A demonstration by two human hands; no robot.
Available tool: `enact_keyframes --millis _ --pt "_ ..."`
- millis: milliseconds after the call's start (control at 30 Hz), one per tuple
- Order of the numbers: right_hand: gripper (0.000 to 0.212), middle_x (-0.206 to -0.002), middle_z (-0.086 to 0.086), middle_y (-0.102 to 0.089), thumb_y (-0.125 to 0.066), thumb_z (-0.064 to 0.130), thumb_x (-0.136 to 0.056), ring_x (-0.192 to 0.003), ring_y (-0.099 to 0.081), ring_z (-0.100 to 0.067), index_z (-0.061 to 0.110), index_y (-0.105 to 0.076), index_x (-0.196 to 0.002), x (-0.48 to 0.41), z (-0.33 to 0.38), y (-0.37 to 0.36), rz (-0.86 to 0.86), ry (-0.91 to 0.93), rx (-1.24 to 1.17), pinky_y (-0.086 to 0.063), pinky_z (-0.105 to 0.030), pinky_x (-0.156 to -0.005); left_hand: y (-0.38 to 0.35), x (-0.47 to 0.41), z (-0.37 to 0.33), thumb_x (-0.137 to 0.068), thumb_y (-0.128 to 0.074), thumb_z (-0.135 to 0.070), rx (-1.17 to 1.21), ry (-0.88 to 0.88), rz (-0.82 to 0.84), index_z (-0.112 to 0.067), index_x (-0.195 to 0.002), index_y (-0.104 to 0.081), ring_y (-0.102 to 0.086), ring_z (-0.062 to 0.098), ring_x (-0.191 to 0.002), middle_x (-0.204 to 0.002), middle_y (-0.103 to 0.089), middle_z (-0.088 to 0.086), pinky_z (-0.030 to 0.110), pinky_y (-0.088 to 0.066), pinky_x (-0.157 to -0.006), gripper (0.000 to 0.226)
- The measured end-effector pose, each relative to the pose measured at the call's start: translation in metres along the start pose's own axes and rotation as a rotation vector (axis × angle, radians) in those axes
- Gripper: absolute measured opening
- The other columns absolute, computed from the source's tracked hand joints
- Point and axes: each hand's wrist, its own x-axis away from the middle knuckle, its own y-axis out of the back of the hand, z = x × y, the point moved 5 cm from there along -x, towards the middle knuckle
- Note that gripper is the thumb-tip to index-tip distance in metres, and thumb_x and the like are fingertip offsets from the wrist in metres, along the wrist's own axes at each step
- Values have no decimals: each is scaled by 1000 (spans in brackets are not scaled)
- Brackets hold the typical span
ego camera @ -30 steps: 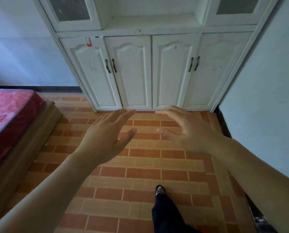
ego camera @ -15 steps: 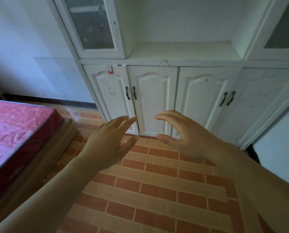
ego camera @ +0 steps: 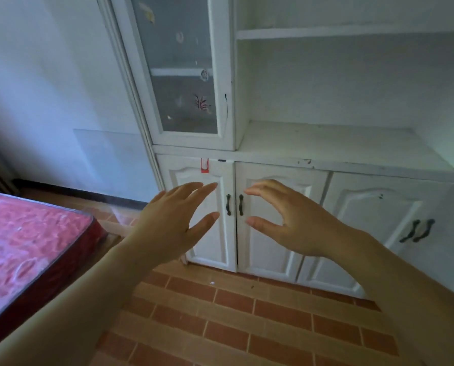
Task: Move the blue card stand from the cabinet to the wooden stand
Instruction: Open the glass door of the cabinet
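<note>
Frosted glass is blurring the cabinet (ego camera: 326,159) interior — no blue stand showing; left hand (ego camera: 173,223) and right hand (ego camera: 291,223) are hovering before its doors, fingers spread, gripping nothing.

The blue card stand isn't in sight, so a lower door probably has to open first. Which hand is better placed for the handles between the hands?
Neither clearly. The left hand is nearest the left handle, the right hand nearest the right handle; both are open and empty.
</note>
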Motion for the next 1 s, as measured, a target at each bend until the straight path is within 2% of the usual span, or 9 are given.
enact_keyframes --millis 133,233,333,533,600,833,1000 --pt "54 -138 13 -38 -43 54 -87 -122 -37 -4 30 -35 -134 -56 1 1 -42 7 -11 -32 -24 -99 13 -40 38 -85 -24 -65 10 -17 -25 -36 -140 -25 -53 16 -114 -143 -41 -8 44 -41 -100 62" --pt "54 -138 14 -38 -42 55 -86 -123 -36 -2 31 -35 -134 -86 -2 0 -52 -3 -15 -33 -26 -101 16 -63 61 -86 -26 -63 27 -18 -24 -36 -140 -25 -45 15 -124 -143 -41 -10 43 -36 -102 60" --pt "55 -139 14 -38 -42 56 -86 -123 -37 -3 31 -35 -134 -114 -6 2 -48 -3 -2 -35 -29 -102 20 -85 77 -84 -25 -62 39 -38 -40 -36 -140 -26 -43 13 -125 -141 -42 -12 42 -34 -103 61" --pt "57 -136 14 -39 -39 59 -83 -118 -40 -3 30 -38 -133 -173 -21 23 -79 24 7 -35 -23 -95 36 -140 101 -83 -25 -62 41 -58 -95 -35 -139 -28 -45 15 -125 -142 -42 -10 37 -37 -100 63" --pt "60 -136 13 -39 -37 61 -81 -119 -41 -4 30 -38 -132 -194 -30 32 -94 34 11 -35 -23 -95 41 -162 107 -83 -25 -62 27 -65 -119 -34 -138 -30 -48 16 -121 -140 -45 -9 37 -39 -98 62" --pt "51 -135 14 -40 -44 54 -86 -119 -39 -1 30 -40 -131 -273 -84 67 -185 95 30 -32 -20 -96 47 -254 121 -84 -27 -61 -1 -76 -171 -34 -138 -31 -56 15 -105 -138 -45 -9 37 -41 -95 61" --pt "51 -137 14 -38 -44 53 -87 -120 -38 -1 30 -39 -132 -336 -125 101 -229 128 42 -32 -22 -96 51 -333 136 -83 -23 -64 -4 -71 -235 -33 -139 -29 -49 18 -118 -141 -43 -5 39 -43 -96 64"
